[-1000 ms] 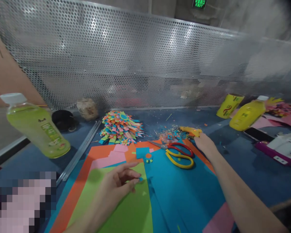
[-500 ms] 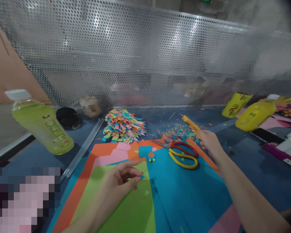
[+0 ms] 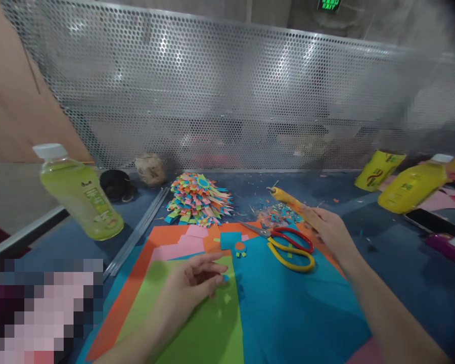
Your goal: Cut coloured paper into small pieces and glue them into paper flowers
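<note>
My right hand (image 3: 322, 225) grips a yellow glue gun (image 3: 286, 197), its metal tip pointing left over a heap of tiny paper scraps (image 3: 278, 215). Over the green paper (image 3: 197, 328), my left hand (image 3: 199, 278) pinches a small blue paper piece (image 3: 225, 278) between thumb and fingers. Just beyond it lies a small round paper flower (image 3: 240, 247), orange in the centre with green tabs, beside a blue paper square (image 3: 230, 240). Scissors (image 3: 288, 247) with red and yellow handles rest on the blue paper (image 3: 288, 313), between my hands. Farther back stands a pile of fringed multicoloured paper (image 3: 197, 199).
Clear sticks (image 3: 138, 230) and a green drink bottle (image 3: 79, 197) are at the left, near a black round object (image 3: 117, 185) and a twine ball (image 3: 150, 169). On the right are a yellow bottle (image 3: 413, 187) and a phone (image 3: 434, 222). A perforated metal panel (image 3: 212, 91) closes the back.
The glue gun in my right hand has moved left and its tip slightly down. My left hand keeps its pinch on the blue piece. The whole view has shifted a little.
</note>
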Tool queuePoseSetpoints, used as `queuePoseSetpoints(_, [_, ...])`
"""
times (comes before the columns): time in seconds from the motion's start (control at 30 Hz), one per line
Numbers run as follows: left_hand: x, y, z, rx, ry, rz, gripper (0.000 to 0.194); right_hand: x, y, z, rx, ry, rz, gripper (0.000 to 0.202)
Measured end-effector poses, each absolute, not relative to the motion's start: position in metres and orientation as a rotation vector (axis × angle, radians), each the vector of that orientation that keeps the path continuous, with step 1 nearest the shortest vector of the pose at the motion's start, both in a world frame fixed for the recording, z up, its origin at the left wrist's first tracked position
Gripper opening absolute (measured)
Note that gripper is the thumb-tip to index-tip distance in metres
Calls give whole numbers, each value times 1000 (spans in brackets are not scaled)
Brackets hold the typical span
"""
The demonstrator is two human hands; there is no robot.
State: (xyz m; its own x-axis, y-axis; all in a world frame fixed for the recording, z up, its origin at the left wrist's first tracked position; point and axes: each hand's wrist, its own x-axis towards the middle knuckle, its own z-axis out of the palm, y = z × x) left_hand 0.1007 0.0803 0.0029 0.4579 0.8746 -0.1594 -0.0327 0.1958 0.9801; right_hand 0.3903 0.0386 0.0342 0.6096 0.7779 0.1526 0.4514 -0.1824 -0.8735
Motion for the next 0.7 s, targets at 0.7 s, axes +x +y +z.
queuePoseSetpoints(0.7, [95,84,14,1322,1012,814,41,338,14,37,-1791,-1289,-42,39])
